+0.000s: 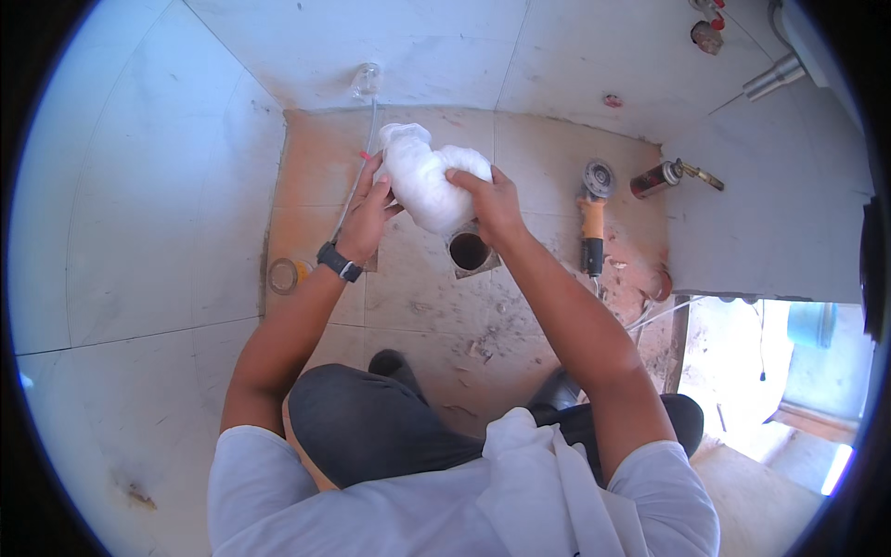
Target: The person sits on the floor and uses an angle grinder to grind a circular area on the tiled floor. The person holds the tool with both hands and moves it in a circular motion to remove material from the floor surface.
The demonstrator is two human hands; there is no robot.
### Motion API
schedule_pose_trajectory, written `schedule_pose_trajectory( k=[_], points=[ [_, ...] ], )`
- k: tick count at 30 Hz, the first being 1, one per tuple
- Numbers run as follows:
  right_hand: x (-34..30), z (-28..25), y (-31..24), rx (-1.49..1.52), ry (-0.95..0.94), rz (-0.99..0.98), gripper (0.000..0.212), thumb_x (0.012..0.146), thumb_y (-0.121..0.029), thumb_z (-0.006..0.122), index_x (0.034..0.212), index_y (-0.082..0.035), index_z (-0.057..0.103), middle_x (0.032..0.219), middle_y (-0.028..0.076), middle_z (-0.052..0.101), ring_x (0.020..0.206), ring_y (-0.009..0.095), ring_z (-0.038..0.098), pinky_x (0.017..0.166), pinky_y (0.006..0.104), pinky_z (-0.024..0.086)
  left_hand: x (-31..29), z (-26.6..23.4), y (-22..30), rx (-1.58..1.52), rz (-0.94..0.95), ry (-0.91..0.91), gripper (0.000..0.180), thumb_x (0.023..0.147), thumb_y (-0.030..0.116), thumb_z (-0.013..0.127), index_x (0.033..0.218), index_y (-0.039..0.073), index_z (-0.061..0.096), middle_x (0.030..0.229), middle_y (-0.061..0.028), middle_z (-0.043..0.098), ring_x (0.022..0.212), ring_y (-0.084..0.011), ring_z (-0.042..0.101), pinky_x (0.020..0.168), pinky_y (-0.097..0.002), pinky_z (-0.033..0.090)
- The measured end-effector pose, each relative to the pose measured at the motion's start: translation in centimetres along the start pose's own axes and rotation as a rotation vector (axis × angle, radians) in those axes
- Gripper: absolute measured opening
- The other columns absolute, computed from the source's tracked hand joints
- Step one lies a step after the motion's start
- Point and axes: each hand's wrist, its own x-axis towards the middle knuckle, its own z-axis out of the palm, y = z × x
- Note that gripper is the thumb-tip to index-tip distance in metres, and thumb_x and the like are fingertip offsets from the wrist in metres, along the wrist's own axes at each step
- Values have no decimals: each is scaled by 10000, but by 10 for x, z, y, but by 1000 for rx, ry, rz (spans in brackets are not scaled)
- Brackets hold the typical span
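Observation:
Both my hands hold a puffy white bundle [427,190] above the tiled floor. It is bent like an elbow, with a gathered, ruffled end at the upper left; what is inside it, if anything, I cannot make out. My left hand [368,215], below a dark wristwatch, supports the bundle's left side, its fingers partly hidden behind it. My right hand [496,206] grips the right end, thumb pressed on top. Just below the bundle, a round dark hole [470,251] opens in the floor.
An orange and black angle grinder [592,218] lies on the floor to the right, beside a gas canister with a brass torch head [659,179]. A roll of tape [284,276] sits at the left wall. A thin hose [357,176] runs down the back wall. Debris [480,351] litters the floor.

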Motion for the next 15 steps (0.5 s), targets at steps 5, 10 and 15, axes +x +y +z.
schedule_pose_trajectory(
  k=[5, 10, 15],
  points=[
    [-8, -3, -4, -280, -196, -120, 549, 792, -179, 868, 1245, 51, 660, 1104, 142, 724, 948, 219, 705, 857, 332, 564, 18, 14, -14, -238, -250, -45, 567, 1126, 473, 344, 1555, 108, 413, 1489, -84, 553, 1309, -236, 589, 1118, -458, 477],
    [4, -14, -12, -333, -579, 11, 746, 790, -204, 870, 1418, 31, 543, 1292, 180, 648, 1133, 239, 643, 1011, 347, 496, 23, -6, -30, -565, -418, -265, 476, 1079, 445, 488, 1406, 115, 590, 1366, -48, 661, 1241, -188, 636, 1037, -409, 534],
    [11, -30, -16, -522, -611, -57, 900, 828, -203, 842, 1586, -49, 381, 1443, 153, 551, 1318, 244, 535, 1154, 394, 398, 39, -5, -57, -519, -523, -324, 409, 1068, 359, 509, 1363, 97, 616, 1310, -81, 697, 1175, -198, 684, 1022, -404, 557]
  ],
)
